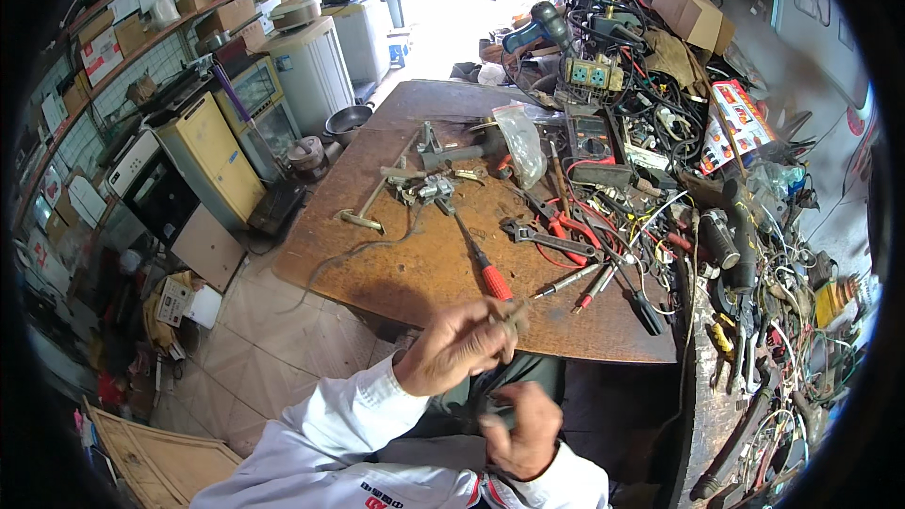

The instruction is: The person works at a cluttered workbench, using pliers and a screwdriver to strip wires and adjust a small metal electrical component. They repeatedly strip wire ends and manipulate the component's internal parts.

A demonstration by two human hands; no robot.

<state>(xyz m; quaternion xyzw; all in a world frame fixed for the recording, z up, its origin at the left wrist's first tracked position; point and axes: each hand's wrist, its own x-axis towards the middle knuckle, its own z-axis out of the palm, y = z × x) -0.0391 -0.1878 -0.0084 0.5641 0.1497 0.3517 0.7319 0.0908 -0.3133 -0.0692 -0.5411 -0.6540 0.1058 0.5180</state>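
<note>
My left hand (pixel 462 344) is raised near the table's front edge, pinching a small, thin, brownish piece (pixel 515 316). My right hand (pixel 523 429) is lower, over my lap, its fingers curled round something dark that I cannot make out. Beyond my left hand lies a screwdriver (pixel 496 281) with a red handle, pointing at a greasy metal assembly (pixel 424 187) and a metal T-shaped tool (pixel 361 221). To the right lie an adjustable wrench (pixel 551 240), red-handled pliers (pixel 556 221), probe-like pens (pixel 566 283) and a dark-handled tool (pixel 646 311).
The worn wooden table (pixel 330 250) holds a multimeter (pixel 591 146) and a plastic bag (pixel 523 151). Cables and tools (pixel 764 358) crowd the right side, with a cardboard box (pixel 688 9) behind. Appliances (pixel 207 155) and shelving (pixel 141 33) line the left, beside a tiled floor (pixel 236 358).
</note>
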